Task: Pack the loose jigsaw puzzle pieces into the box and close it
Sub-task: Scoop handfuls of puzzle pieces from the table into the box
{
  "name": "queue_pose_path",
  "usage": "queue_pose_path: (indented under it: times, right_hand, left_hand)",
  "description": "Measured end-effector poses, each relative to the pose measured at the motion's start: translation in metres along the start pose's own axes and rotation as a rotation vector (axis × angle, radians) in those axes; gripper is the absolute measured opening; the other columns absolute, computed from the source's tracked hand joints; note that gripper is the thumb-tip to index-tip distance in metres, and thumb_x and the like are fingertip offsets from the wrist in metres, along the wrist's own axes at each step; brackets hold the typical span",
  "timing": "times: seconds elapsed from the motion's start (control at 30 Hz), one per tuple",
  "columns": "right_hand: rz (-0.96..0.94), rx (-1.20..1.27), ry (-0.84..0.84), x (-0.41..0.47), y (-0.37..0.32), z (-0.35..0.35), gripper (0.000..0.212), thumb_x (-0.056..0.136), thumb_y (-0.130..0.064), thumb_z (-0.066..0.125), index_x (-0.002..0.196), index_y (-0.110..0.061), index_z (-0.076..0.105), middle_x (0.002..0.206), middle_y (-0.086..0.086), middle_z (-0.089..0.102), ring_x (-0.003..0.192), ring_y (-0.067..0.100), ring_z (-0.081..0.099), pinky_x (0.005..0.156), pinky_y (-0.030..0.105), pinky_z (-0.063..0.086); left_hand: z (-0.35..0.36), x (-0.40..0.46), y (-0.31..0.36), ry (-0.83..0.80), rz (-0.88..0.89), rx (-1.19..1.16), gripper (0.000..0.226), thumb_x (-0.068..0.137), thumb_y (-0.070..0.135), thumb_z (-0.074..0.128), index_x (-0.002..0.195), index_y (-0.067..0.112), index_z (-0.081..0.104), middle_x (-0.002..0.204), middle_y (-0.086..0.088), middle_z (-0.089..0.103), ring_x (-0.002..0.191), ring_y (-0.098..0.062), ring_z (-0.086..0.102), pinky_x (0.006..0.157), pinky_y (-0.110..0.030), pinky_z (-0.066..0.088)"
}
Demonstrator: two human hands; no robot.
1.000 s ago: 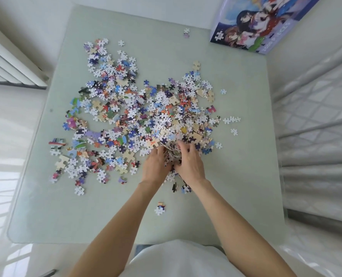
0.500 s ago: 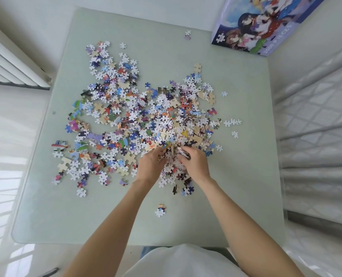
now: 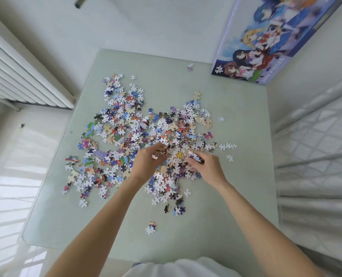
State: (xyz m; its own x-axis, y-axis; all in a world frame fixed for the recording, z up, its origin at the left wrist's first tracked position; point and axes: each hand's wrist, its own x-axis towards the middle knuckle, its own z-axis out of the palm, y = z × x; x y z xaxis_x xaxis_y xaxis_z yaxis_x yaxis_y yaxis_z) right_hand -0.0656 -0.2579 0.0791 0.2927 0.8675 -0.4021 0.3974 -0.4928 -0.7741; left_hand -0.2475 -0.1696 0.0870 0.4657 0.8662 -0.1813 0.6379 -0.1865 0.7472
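Observation:
A wide heap of loose jigsaw puzzle pieces (image 3: 138, 134) covers the middle of a pale green glass table (image 3: 236, 196). The puzzle box (image 3: 266, 41), purple-blue with cartoon figures, stands at the table's far right corner, closed side up. My left hand (image 3: 148, 162) grips a clump of pieces at the near right part of the heap. My right hand (image 3: 208, 166) grips another clump just beside it, a small gap of pieces between the two hands. Fingertips are partly buried in pieces.
A white radiator (image 3: 22, 76) runs along the left wall. A quilted white mattress or cover (image 3: 316, 156) lies right of the table. A few stray pieces (image 3: 151, 227) lie near the table's front; others (image 3: 190, 66) sit near the box.
My hands, which were pressed together scooping pieces, have drawn apart, each gripping its own clump. More pieces now lie scattered below them. The camera has tilted up, showing more of the box.

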Motion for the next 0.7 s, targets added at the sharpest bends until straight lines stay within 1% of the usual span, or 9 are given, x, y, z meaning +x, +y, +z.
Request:
queue_pose_path:
  times: [0.1,0.23,0.33,0.43,0.5,0.57,0.63,0.67,0.7]
  right_hand:
    - [-0.083,-0.039,-0.013,0.008,-0.024,-0.045,0.043,0.086,-0.033,0.061,0.124,-0.013,0.058,0.127,0.005,0.059,0.072,0.026,0.071,0.072,0.022,0.050]
    - [-0.228,0.080,0.030,0.034,-0.065,-0.131,0.031,0.084,-0.025,0.065,0.113,-0.015,0.065,0.104,0.003,0.070,0.071,0.011,0.071,0.072,0.026,0.056]
    - [-0.324,0.146,0.118,0.061,-0.099,-0.201,0.021,0.084,-0.014,0.065,0.105,-0.016,0.068,0.087,-0.002,0.069,0.069,0.007,0.068,0.071,0.027,0.058]
    - [-0.429,0.092,0.247,0.085,-0.132,-0.267,0.023,0.087,-0.015,0.064,0.110,-0.014,0.064,0.096,-0.005,0.066,0.068,0.004,0.069,0.064,0.019,0.055]
    - [-0.473,0.048,0.314,0.104,-0.150,-0.302,0.025,0.088,-0.020,0.063,0.113,-0.017,0.061,0.100,-0.011,0.064,0.073,0.005,0.069,0.067,0.022,0.055]
    - [-0.518,-0.017,0.395,0.130,-0.161,-0.340,0.025,0.088,-0.023,0.062,0.112,-0.015,0.064,0.104,-0.005,0.066,0.075,0.005,0.069,0.070,0.026,0.057]
    - [-0.553,-0.094,0.497,0.158,-0.169,-0.370,0.027,0.088,-0.026,0.063,0.111,-0.013,0.067,0.104,0.001,0.069,0.083,0.010,0.069,0.074,0.037,0.058]
    - [-0.571,-0.119,0.544,0.170,-0.172,-0.381,0.027,0.088,-0.026,0.063,0.111,-0.013,0.067,0.103,0.002,0.069,0.084,0.012,0.068,0.075,0.038,0.057]
    - [-0.594,-0.150,0.593,0.182,-0.175,-0.392,0.027,0.088,-0.024,0.063,0.112,-0.011,0.067,0.101,0.002,0.068,0.084,0.011,0.066,0.075,0.032,0.057]
  left_hand:
    - [-0.013,0.036,0.039,0.008,0.078,-0.029,0.026,0.083,0.021,0.068,0.108,0.015,0.066,0.087,0.007,0.068,0.070,-0.003,0.059,0.069,-0.014,0.050]
    - [-0.037,0.100,0.115,-0.007,0.237,-0.064,0.022,0.083,0.018,0.068,0.104,0.019,0.065,0.083,0.012,0.066,0.069,0.004,0.061,0.068,-0.011,0.051]
    - [-0.055,0.153,0.176,0.027,0.373,-0.111,0.016,0.082,0.013,0.069,0.093,0.024,0.062,0.073,0.012,0.066,0.061,0.007,0.061,0.063,-0.006,0.046]
    - [-0.063,0.202,0.233,0.097,0.481,-0.143,0.015,0.081,0.010,0.070,0.090,0.020,0.063,0.071,0.009,0.064,0.056,0.005,0.059,0.060,-0.008,0.045]
    - [-0.065,0.233,0.262,0.130,0.536,-0.146,0.014,0.081,0.010,0.069,0.093,0.015,0.065,0.074,0.006,0.063,0.057,0.006,0.058,0.058,-0.006,0.042]
    - [-0.061,0.271,0.294,0.170,0.586,-0.146,0.016,0.080,0.011,0.070,0.096,0.011,0.066,0.077,0.002,0.063,0.057,0.003,0.057,0.059,-0.008,0.044]
    - [-0.056,0.309,0.321,0.232,0.618,-0.120,0.022,0.080,0.014,0.071,0.101,0.011,0.067,0.081,0.001,0.064,0.063,-0.002,0.056,0.065,-0.015,0.046]
    - [-0.054,0.324,0.332,0.264,0.632,-0.105,0.025,0.080,0.015,0.071,0.104,0.012,0.067,0.085,0.001,0.064,0.069,-0.007,0.057,0.069,-0.018,0.047]
    - [-0.051,0.340,0.344,0.291,0.643,-0.092,0.026,0.081,0.016,0.070,0.106,0.012,0.067,0.088,0.001,0.065,0.074,-0.010,0.057,0.071,-0.018,0.046]
